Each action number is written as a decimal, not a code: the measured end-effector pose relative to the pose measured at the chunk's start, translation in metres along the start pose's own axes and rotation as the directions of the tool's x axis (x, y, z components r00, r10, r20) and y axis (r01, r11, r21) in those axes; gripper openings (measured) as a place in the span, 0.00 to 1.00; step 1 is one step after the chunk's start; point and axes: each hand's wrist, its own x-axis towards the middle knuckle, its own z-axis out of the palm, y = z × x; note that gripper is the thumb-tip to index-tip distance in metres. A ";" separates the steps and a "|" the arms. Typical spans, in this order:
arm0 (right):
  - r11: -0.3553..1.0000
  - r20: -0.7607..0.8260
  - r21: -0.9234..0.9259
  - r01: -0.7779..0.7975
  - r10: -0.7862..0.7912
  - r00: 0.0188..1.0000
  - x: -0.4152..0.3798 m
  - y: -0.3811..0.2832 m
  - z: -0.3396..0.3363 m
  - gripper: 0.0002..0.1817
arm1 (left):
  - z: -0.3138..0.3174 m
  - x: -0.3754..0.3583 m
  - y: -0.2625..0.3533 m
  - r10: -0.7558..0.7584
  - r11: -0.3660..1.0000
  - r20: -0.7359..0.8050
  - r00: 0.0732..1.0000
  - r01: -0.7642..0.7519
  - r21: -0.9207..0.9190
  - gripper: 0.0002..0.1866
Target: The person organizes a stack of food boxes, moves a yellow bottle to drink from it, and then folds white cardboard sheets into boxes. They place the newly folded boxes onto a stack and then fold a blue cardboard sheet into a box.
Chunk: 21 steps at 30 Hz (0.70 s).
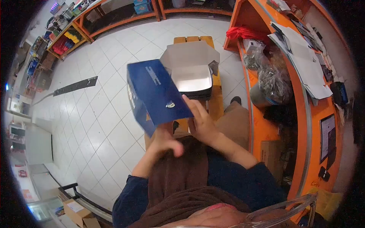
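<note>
A dark blue cardboard box (157,89) with white print and a small emblem is held up, tilted, in front of my lap. My left hand (162,142) is at its lower end, thumb sticking out to the side and the other fingers hidden by the box. My right hand (202,123) grips the lower right edge, fingers against the side. Just beyond, an open box (192,78) with a white inside and raised lid sits on a yellow-orange wooden bench (216,97). The blue box partly covers this open box.
An orange shelf unit (262,125) runs along my right, carrying a grey bin with clear plastic wrap (275,81), papers (304,64) and a screen (327,136). A cardboard carton (80,212) stands at the lower left. Orange-framed shelves (114,22) line the far wall.
</note>
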 end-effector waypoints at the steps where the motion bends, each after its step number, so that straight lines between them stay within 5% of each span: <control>1: 0.996 -0.005 -0.084 0.030 -0.031 1.000 0.002 -0.003 -0.005 0.35 | -0.008 -0.007 0.008 -0.201 0.956 -0.135 0.970 0.224 0.188 0.43; 2: 0.984 -0.004 -0.168 0.060 -0.062 0.998 0.003 -0.004 -0.010 0.33 | -0.016 -0.013 0.016 -0.389 0.830 -0.262 0.883 0.460 0.315 0.38; 3: 0.991 -0.045 -0.117 0.066 -0.072 0.996 0.004 0.001 -0.015 0.30 | -0.007 0.002 0.032 -0.535 0.735 -0.431 0.727 0.652 0.186 0.34; 6: 0.991 -0.200 0.110 0.072 -0.049 0.979 0.007 0.007 -0.027 0.20 | -0.014 -0.001 0.033 -0.528 0.584 -0.575 0.624 0.759 0.287 0.19; 8: 0.932 -0.317 0.359 0.059 0.062 0.947 0.005 0.002 -0.029 0.12 | -0.012 0.001 0.036 -0.512 0.572 -0.541 0.667 0.735 0.365 0.17; 12: 0.962 -0.313 0.026 0.274 -0.252 0.916 0.003 0.001 -0.038 0.09 | -0.027 -0.014 0.021 -0.382 0.684 -0.398 0.834 0.545 0.485 0.12; 18: 0.930 -0.448 0.342 0.134 0.036 0.893 -0.002 0.001 -0.032 0.09 | -0.031 -0.010 0.026 -0.313 0.697 -0.339 0.887 0.457 0.552 0.11; 20: 0.968 -0.302 0.069 0.242 -0.211 0.930 0.002 -0.015 -0.040 0.14 | -0.027 -0.007 0.030 -0.290 0.712 -0.317 0.903 0.425 0.559 0.10; 21: 0.949 -0.202 -0.062 0.308 -0.315 0.928 0.004 -0.024 -0.043 0.17 | -0.024 -0.006 0.034 -0.301 0.568 -0.235 0.924 0.371 0.735 0.10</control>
